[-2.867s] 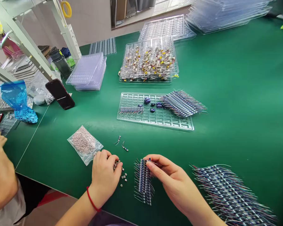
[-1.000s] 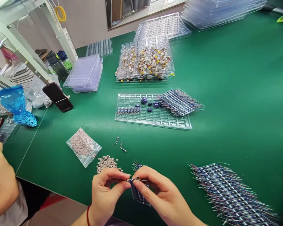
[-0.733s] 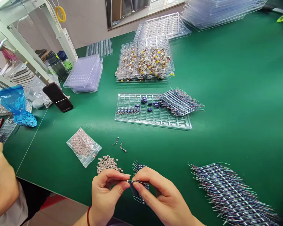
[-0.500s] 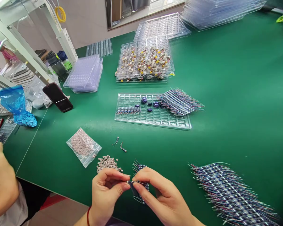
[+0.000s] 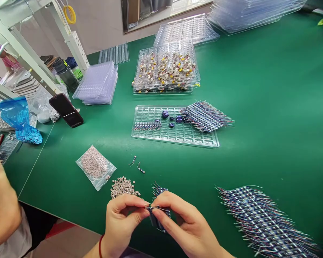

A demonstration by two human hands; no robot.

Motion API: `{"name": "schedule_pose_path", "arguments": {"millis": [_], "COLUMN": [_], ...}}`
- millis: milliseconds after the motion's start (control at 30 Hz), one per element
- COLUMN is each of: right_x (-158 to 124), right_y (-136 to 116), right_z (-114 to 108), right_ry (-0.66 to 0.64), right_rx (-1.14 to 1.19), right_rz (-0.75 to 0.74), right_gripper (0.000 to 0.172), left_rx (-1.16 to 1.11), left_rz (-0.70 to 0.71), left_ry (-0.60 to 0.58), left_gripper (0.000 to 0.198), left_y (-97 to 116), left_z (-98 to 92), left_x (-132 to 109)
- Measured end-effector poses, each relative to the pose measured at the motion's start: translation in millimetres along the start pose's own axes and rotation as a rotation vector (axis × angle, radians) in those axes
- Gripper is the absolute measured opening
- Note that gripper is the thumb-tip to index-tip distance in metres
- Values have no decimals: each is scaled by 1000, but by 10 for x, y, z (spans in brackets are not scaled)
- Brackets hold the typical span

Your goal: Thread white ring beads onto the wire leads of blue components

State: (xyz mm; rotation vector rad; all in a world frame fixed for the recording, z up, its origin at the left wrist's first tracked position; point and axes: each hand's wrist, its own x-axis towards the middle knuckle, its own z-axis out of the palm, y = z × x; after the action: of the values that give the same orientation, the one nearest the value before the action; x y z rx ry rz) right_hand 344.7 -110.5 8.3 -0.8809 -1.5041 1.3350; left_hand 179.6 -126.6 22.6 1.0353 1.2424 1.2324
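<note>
Thumb and forefinger of my left hand (image 5: 121, 222) are pinched at one end of a small dark wired circuit piece (image 5: 150, 208). My right hand (image 5: 190, 225) pinches the same piece from the other side, and the fingertips hide most of it. Below and behind the fingers lies a short row of similar wired pieces (image 5: 158, 190), partly covered by my right hand. Close to my left hand is a loose pile of small round beige parts (image 5: 123, 187). Two single wired pieces (image 5: 141, 167) lie farther up the green table (image 5: 183, 168).
A zip bag (image 5: 95, 166) of beige parts lies left; a long row of wired pieces (image 5: 261, 215) lies right. Ahead are a clear tray (image 5: 161, 138) with purple rolls, a filled tray stack (image 5: 165, 71) and a phone (image 5: 66, 110). Another person's arm (image 5: 4, 204) is far left.
My left thumb and fingertips have shifted slightly right, closer to the right fingertips. Both hands keep their pinch, and the objects on the table lie as before.
</note>
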Motion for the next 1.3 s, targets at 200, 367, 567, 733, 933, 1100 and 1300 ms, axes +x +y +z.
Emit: {"name": "schedule_pose_path", "arguments": {"millis": [200, 367, 567, 733, 933, 1100, 1300], "right_x": [2, -14, -11, -21, -13, 8, 1], "right_y": [8, 31, 27, 41, 34, -10, -15], "right_z": [15, 12, 7, -3, -11, -5, 7], "right_ry": [16, 0, -14, -9, -16, -6, -2], "right_rx": [35, 44, 44, 61, 92, 145, 133], "right_rz": [34, 57, 70, 129, 187, 261, 181], "right_gripper": [12, 11, 11, 15, 19, 23, 19], "left_rx": [319, 392, 392, 383, 350, 347, 277], "left_rz": [269, 310, 284, 292, 283, 222, 176], "left_ry": [-44, -68, -67, -94, -93, -101, -83], "left_gripper": [24, 24, 18, 17, 12, 6, 8], "left_y": [17, 32, 19, 15, 23, 19, -24], "left_z": [-35, -58, -76, -76, -79, -88, -90], "left_x": [-4, -17, -7, 4, 9, -5, -27]}}
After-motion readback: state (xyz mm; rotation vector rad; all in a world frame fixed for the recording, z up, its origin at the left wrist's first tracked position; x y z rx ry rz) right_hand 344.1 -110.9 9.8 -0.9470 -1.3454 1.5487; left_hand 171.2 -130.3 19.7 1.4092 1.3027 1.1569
